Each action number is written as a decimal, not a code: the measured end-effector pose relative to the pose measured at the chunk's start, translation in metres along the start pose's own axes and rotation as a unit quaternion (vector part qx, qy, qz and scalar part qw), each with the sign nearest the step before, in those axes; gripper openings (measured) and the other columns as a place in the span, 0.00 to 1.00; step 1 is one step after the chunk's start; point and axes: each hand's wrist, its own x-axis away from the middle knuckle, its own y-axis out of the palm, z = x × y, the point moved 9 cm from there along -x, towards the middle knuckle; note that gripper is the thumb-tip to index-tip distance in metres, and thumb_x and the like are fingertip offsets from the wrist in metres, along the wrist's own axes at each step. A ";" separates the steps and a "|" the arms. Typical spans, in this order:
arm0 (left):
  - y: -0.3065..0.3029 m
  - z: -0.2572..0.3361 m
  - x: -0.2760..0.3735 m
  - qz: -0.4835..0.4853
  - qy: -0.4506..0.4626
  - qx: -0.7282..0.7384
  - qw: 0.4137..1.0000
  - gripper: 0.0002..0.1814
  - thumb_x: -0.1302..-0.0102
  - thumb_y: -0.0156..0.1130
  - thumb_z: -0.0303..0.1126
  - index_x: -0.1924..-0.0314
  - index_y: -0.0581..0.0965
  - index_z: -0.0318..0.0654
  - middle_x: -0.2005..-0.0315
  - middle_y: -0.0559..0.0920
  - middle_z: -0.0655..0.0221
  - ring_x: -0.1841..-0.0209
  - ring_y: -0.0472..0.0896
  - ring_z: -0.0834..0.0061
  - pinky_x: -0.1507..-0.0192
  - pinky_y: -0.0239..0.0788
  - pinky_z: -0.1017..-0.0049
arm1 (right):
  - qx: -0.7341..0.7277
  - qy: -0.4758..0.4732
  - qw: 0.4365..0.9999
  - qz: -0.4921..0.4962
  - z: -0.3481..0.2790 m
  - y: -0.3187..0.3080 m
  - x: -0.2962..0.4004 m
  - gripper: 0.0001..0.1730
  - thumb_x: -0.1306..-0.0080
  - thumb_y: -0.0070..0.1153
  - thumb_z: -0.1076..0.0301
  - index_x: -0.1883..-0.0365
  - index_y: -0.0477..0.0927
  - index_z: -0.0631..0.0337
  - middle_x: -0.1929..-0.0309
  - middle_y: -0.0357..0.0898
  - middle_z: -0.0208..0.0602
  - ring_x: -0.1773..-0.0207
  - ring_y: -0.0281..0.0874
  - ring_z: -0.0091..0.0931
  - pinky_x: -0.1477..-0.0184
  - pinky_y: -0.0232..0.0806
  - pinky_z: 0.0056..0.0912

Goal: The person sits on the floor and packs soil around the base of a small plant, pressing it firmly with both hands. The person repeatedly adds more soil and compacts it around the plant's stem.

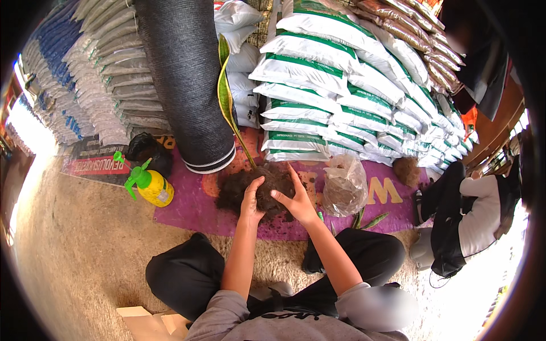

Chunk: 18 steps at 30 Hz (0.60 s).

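Note:
My left hand (252, 199) and my right hand (300, 204) cup a dark ball of soil (273, 189) from both sides. Each thumb rests against its surface, and most of the other fingers are hidden by the soil or by the hands themselves. From the far side of the ball rises a tall snake plant leaf (226, 93), green with yellow margins, leaning left. Loose dark soil (232, 192) is heaped around and under the ball on a purple printed banner (187, 213).
A yellow spray bottle (157, 189) and a black plastic bag (149, 153) stand left. A clear bag of brown material (345, 187) and cut leaves (375, 221) lie right. Beyond are a black mesh roll (183, 76) and stacked white sacks (303, 72). Another person (477, 213) sits far right.

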 end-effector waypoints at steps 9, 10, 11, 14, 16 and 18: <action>-0.005 0.000 0.005 0.026 0.011 -0.009 1.000 0.14 0.41 0.59 0.35 0.58 0.75 0.37 0.63 0.80 0.66 0.62 0.80 0.72 0.60 0.75 0.70 | 0.072 -0.007 0.997 0.004 -0.004 0.001 0.007 0.50 0.47 0.65 0.60 0.34 0.50 0.67 0.32 0.46 0.56 0.28 0.40 0.42 0.32 0.40 0.40; -0.012 0.001 0.005 0.044 0.016 -0.023 0.999 0.13 0.41 0.59 0.35 0.58 0.75 0.37 0.63 0.79 0.66 0.61 0.80 0.72 0.59 0.75 0.70 | 0.058 -0.012 0.998 0.009 -0.009 0.001 0.008 0.50 0.47 0.65 0.59 0.33 0.49 0.66 0.32 0.45 0.57 0.28 0.40 0.43 0.32 0.41 0.40; -0.010 0.002 0.001 0.026 0.013 -0.022 0.999 0.13 0.40 0.59 0.34 0.57 0.75 0.37 0.62 0.79 0.66 0.61 0.79 0.72 0.59 0.75 0.70 | 0.044 -0.017 0.999 0.014 -0.013 0.001 0.008 0.50 0.47 0.65 0.59 0.33 0.49 0.66 0.32 0.45 0.57 0.28 0.39 0.43 0.32 0.41 0.41; -0.009 -0.001 -0.003 0.008 0.001 -0.027 1.000 0.13 0.40 0.58 0.33 0.56 0.74 0.36 0.61 0.79 0.66 0.60 0.79 0.71 0.58 0.75 0.70 | 0.172 -0.047 0.984 0.007 -0.019 0.009 0.011 0.51 0.48 0.66 0.60 0.33 0.49 0.67 0.32 0.47 0.53 0.28 0.38 0.41 0.32 0.40 0.41; -0.009 0.004 0.003 0.040 0.010 -0.038 0.998 0.14 0.40 0.58 0.33 0.55 0.74 0.35 0.60 0.79 0.65 0.60 0.79 0.70 0.57 0.75 0.69 | 0.159 -0.051 0.986 0.006 -0.025 0.010 0.009 0.51 0.48 0.66 0.60 0.33 0.49 0.67 0.32 0.47 0.53 0.28 0.39 0.41 0.31 0.40 0.41; -0.007 0.002 0.001 0.027 0.009 -0.022 0.999 0.14 0.40 0.58 0.33 0.56 0.74 0.35 0.60 0.79 0.65 0.60 0.79 0.71 0.57 0.75 0.70 | 0.159 -0.058 0.985 0.011 -0.029 0.010 0.008 0.51 0.48 0.66 0.60 0.33 0.49 0.67 0.32 0.47 0.53 0.28 0.39 0.41 0.31 0.40 0.42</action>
